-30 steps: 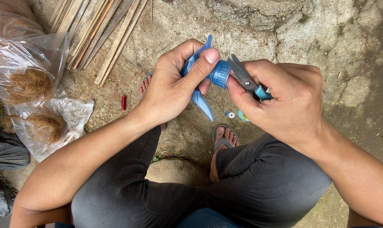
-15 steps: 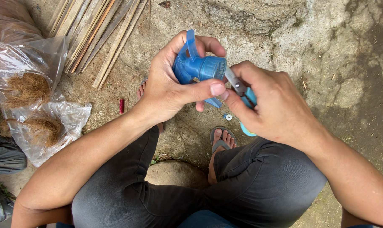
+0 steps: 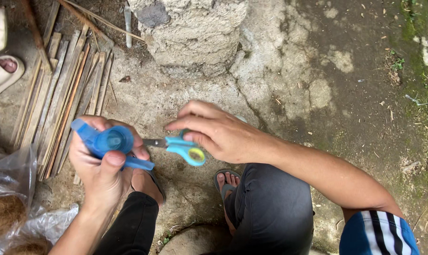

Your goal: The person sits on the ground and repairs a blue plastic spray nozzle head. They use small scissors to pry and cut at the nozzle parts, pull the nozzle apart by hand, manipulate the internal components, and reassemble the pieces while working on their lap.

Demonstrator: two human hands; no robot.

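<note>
1. The left hand (image 3: 103, 172) is closed around a blue plastic piece (image 3: 111, 143), thumb pressed on its lower strip, holding it above the ground in front of the knees.
2. The right hand (image 3: 218, 134) grips small scissors (image 3: 178, 146) by their blue and yellow handles; the blades point at the blue piece and nearly meet it.
3. By the look of it, the cutting is under way: the blades sit at the piece, but no cut-off scrap can be made out, so how much is trimmed cannot be told.
4. Bamboo slats (image 3: 58, 99) lie on the concrete floor (image 3: 318, 71) to the left, untouched; a plastic bag (image 3: 16, 208) of brown fibre sits at the lower left.
</note>
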